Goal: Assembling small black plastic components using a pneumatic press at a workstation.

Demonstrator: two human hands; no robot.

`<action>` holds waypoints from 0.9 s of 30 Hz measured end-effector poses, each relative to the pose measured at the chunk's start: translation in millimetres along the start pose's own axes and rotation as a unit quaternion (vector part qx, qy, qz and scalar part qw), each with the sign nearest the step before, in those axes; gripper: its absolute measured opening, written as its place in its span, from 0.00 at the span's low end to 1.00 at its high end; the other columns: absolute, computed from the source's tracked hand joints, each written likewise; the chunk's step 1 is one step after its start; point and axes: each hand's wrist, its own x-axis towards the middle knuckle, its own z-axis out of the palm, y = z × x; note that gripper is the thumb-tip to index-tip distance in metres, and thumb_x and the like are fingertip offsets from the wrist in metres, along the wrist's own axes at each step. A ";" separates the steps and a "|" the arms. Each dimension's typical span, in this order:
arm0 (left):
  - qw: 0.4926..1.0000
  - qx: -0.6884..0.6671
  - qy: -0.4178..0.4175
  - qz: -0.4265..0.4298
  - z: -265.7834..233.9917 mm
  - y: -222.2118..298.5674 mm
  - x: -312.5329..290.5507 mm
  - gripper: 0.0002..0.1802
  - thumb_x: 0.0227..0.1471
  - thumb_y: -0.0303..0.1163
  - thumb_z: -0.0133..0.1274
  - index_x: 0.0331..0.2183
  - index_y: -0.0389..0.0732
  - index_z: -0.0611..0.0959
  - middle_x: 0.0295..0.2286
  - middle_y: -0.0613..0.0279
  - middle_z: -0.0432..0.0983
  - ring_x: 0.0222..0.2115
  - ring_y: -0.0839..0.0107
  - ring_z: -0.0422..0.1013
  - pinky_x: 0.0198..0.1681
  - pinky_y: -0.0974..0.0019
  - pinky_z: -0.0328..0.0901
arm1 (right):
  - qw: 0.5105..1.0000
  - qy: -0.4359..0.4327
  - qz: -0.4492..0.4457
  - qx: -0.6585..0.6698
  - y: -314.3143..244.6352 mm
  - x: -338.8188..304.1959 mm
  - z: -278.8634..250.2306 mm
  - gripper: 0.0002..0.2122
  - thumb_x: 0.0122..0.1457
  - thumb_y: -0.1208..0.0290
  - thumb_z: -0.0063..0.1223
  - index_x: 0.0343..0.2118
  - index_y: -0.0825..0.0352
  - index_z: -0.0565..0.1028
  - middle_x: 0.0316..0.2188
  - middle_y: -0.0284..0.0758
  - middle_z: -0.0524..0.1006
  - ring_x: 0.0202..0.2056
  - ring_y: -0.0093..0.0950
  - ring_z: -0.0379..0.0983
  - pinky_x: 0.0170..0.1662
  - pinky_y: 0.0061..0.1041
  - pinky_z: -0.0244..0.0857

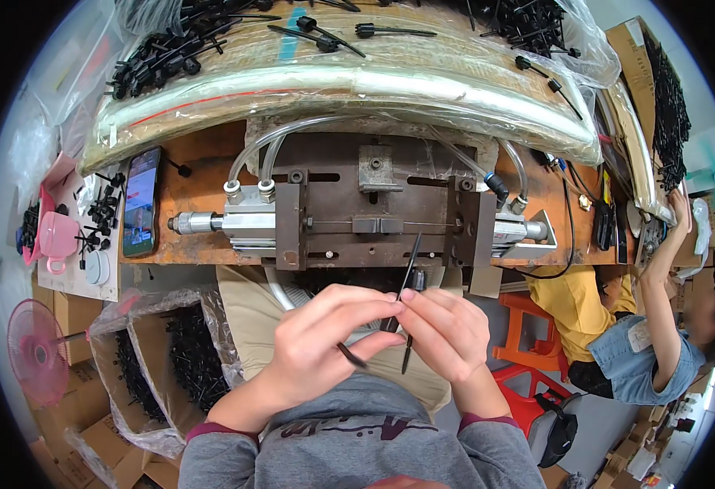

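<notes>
Left grip point(316, 338): pinching a thin black stick point(411, 259) | right grip point(448, 332): closed at the same spot, both touching, black knob point(418, 279) just beside | stick: between both, in front of the brown metal machine point(325, 191) on the table point(190, 244) | phone point(140, 204): on the table's left | another person point(638, 359): at the right

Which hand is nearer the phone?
Left. The left hand is to the right of the phone and nearer the body; the right hand is farther right, beyond the left.
</notes>
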 end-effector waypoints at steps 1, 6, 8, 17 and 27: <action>0.999 0.033 0.012 0.023 2.3 -1.5 -0.9 0.21 0.36 0.26 0.71 0.37 0.38 0.84 0.34 0.60 0.78 0.20 0.77 0.67 0.20 0.74 0.63 | 1.000 -0.002 0.012 0.010 1.6 -2.7 0.7 0.14 0.39 0.78 0.61 0.33 0.76 0.80 0.36 0.46 0.79 0.32 0.34 0.78 0.35 0.29 0.77; 0.984 0.147 0.046 0.086 8.5 -11.6 -1.0 0.21 0.35 0.27 0.69 0.37 0.36 0.85 0.32 0.59 0.77 0.25 0.68 0.75 0.25 0.69 0.70 | 0.993 0.044 0.103 0.038 4.2 -5.9 1.6 0.14 0.42 0.87 0.59 0.36 0.74 0.80 0.38 0.46 0.79 0.35 0.38 0.80 0.36 0.29 0.77; 0.975 0.188 0.057 0.107 11.2 -24.4 1.2 0.18 0.37 0.28 0.68 0.35 0.36 0.84 0.36 0.58 0.79 0.23 0.72 0.75 0.24 0.71 0.69 | 0.988 0.074 0.132 0.043 3.9 -7.6 1.6 0.14 0.44 0.87 0.59 0.36 0.74 0.80 0.38 0.46 0.80 0.35 0.38 0.80 0.37 0.29 0.77; 0.927 0.358 -0.037 0.109 8.9 -27.1 16.6 0.14 0.40 0.34 0.66 0.32 0.39 0.85 0.45 0.60 0.79 0.17 0.77 0.71 0.18 0.75 0.61 | 0.940 0.108 0.302 0.119 -11.6 -13.6 -13.1 0.14 0.44 0.84 0.67 0.36 0.74 0.79 0.29 0.42 0.83 0.28 0.30 0.81 0.30 0.22 0.70; 0.933 0.345 -0.031 0.095 11.2 -31.4 16.5 0.12 0.41 0.34 0.66 0.31 0.40 0.85 0.45 0.61 0.79 0.15 0.76 0.70 0.18 0.74 0.62 | 0.727 0.110 0.544 0.404 -15.1 -1.8 -25.5 0.07 0.53 0.85 0.61 0.23 0.72 0.72 0.25 0.35 0.79 0.22 0.13 0.71 0.21 0.11 0.62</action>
